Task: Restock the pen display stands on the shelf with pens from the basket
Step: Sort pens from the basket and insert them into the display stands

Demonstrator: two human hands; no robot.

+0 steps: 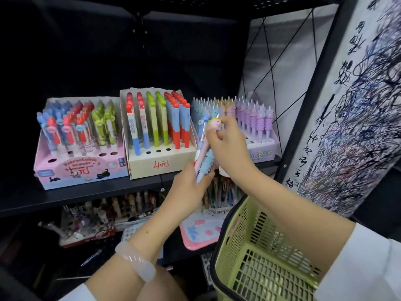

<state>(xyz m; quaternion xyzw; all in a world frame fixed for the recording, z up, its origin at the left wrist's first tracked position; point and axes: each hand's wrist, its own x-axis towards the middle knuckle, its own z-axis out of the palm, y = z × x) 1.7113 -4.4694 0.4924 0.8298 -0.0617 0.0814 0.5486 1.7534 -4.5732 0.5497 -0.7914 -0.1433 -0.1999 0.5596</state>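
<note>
Step in hand, by my judgement: sorting a pen out of a held bunch for insertion into a stand. The left hand [191,183] grips the lower ends of a small bunch of pens [202,157], fingers curled round them, holding them upright in front of the shelf's front edge [86,192]. The right hand [225,135] pinches the figured top of a light-blue ribbed unicorn pen [211,124] in that bunch; whether it is lifting it free cannot be told. The green basket [260,253] hangs on the right forearm at lower right; no pens show in the visible part of it. Three stands sit along the shelf: the pink retractable-eraser stand [80,168] at the left end, with several open holes in its front row; the beige stand marked 4 [160,164] in the middle, with three open holes at the front; the unicorn stand [262,151] at the right end, partly hidden by the hands. The next move appears to call for drawing the ribbed pen clear of the bunch and lowering it tip-first into a free hole of the unicorn stand, among the matching blue pens on its left side. Free holes there are not visible.
</note>
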